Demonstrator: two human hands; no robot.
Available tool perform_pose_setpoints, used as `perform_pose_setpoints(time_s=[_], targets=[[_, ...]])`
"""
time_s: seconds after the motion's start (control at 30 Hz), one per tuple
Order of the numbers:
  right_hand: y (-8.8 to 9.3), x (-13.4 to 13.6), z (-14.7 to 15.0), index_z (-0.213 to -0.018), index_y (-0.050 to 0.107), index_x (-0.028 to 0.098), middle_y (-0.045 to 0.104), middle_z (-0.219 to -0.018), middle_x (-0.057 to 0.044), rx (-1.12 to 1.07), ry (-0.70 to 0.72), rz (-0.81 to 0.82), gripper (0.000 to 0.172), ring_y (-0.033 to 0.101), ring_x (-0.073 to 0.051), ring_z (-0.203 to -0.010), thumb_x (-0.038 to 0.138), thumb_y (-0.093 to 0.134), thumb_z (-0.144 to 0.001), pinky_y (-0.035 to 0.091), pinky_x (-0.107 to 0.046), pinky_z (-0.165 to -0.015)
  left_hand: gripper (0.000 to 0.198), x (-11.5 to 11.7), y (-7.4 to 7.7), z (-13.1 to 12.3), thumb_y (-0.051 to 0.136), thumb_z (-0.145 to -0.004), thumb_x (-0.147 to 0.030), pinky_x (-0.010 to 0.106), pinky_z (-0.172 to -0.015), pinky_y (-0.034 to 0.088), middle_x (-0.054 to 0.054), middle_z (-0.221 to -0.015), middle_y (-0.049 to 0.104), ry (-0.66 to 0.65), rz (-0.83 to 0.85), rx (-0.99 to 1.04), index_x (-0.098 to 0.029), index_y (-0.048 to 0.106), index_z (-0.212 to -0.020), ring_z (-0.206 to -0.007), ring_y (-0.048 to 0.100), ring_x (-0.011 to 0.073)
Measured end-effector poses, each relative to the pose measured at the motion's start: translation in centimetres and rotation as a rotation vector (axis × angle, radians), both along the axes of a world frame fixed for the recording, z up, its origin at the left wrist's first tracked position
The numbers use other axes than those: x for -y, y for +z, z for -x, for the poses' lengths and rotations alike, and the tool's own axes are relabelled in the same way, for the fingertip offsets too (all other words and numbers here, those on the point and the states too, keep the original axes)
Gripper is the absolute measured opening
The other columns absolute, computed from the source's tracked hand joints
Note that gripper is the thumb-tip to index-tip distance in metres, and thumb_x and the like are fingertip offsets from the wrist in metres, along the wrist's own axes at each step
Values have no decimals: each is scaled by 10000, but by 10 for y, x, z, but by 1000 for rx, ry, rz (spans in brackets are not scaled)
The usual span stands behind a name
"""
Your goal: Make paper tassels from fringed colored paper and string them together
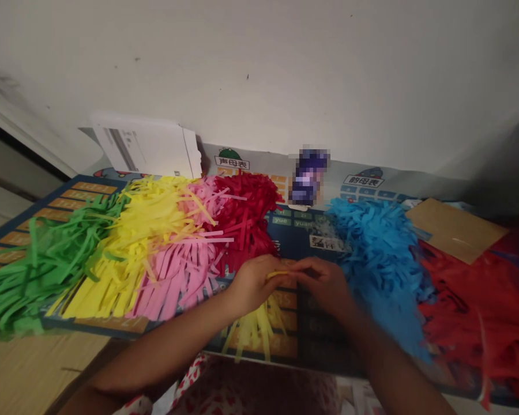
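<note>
Yellow is the small tassel (259, 331) which hangs below the left hand (253, 282) of the person, over the near edge of a dark blue printed table (305, 235). The fingers of this left hand are closed on the narrow twisted top of it, and the loose strips spread downward. The right hand (324, 282) comes very near from the other side; its thumb and finger meet at the end of the twisted part, but one cannot tell if they really pinch it. To the left of the hands lie, side by side, a green heap (69, 248), a yellow heap (147, 225), pink strips (179, 274) and a dark red heap (248, 225), which is just beyond the left hand. On the right side are a blue heap (376, 248) and a bright red heap (476, 311), with a brown flat piece (456, 229) lying partly over the red one. Behind, near the pale wall (263, 86), stand a white packet (149, 147) and a pixelated purple object (309, 176).
</note>
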State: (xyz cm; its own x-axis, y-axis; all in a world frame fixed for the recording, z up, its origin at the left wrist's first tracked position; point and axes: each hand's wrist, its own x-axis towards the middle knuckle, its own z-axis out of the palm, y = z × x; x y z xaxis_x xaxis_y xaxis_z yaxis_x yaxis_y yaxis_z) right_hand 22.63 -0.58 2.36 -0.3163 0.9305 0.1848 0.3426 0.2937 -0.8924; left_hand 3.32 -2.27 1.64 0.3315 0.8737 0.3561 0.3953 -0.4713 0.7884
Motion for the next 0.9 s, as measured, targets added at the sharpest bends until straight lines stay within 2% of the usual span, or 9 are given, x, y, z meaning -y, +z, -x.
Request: perform_pose_setpoints(time_s=[0.13, 0.3, 0.47, 0.57, 0.63, 0.77, 0.9], targets=[[1, -1, 0, -797, 739, 227, 729, -789, -24, -108, 34, 169, 147, 677, -188, -740, 369, 726, -761, 532, -277, -680, 150, 0, 4, -1, 665, -852, -321, 230, -679, 509, 48, -781, 729, 56, 37, 78, -181, 718, -837, -725, 674, 150], [-1, -3, 2, -728, 705, 196, 699, -730, -26, -210, 22, 316, 244, 644, -177, -693, 427, 775, -692, 506, -266, -637, 149, 1, 7, -4, 701, -820, -329, 221, -692, 522, 45, -801, 743, 88, 64, 109, -181, 716, -827, -735, 688, 151], [-4, -4, -2, -711, 686, 192, 659, -727, -10, -221, 131, 313, 183, 593, -156, -711, 360, 752, -734, 457, -259, -671, 147, -1, 4, -1, 715, -808, -330, 229, -701, 522, 57, -810, 750, -6, 15, 96, -187, 728, -840, -738, 693, 154], [-3, -6, -4, -676, 665, 181, 630, -698, 1, -261, 189, 408, 206, 557, -139, -678, 357, 769, -708, 424, -248, -652, 136, -3, 6, 1, 724, -799, -317, 219, -664, 511, 58, -787, 747, -74, 47, 134, -182, 731, -807, -714, 687, 149], [0, -8, -7, -656, 642, 176, 605, -668, 9, -306, 198, 481, 248, 523, -125, -630, 380, 779, -682, 402, -238, -610, 135, -3, 8, 3, 734, -789, -308, 216, -649, 500, 54, -774, 741, -52, 117, 153, -173, 727, -788, -704, 681, 148], [7, -12, -13, -669, 633, 175, 583, -652, 16, -262, 115, 430, 253, 475, -109, -580, 389, 768, -684, 367, -229, -555, 148, -4, 12, 4, 768, -744, -289, 229, -664, 490, 48, -794, 729, 33, 268, 140, -164, 718, -804, -723, 667, 156], [6, -11, -12, -696, 649, 179, 625, -694, -4, -225, 89, 378, 250, 538, -132, -638, 401, 764, -696, 422, -243, -614, 177, -2, 11, 0, 779, -717, -291, 260, -738, 492, 58, -849, 726, 58, 294, 234, -163, 715, -821, -793, 662, 172]])
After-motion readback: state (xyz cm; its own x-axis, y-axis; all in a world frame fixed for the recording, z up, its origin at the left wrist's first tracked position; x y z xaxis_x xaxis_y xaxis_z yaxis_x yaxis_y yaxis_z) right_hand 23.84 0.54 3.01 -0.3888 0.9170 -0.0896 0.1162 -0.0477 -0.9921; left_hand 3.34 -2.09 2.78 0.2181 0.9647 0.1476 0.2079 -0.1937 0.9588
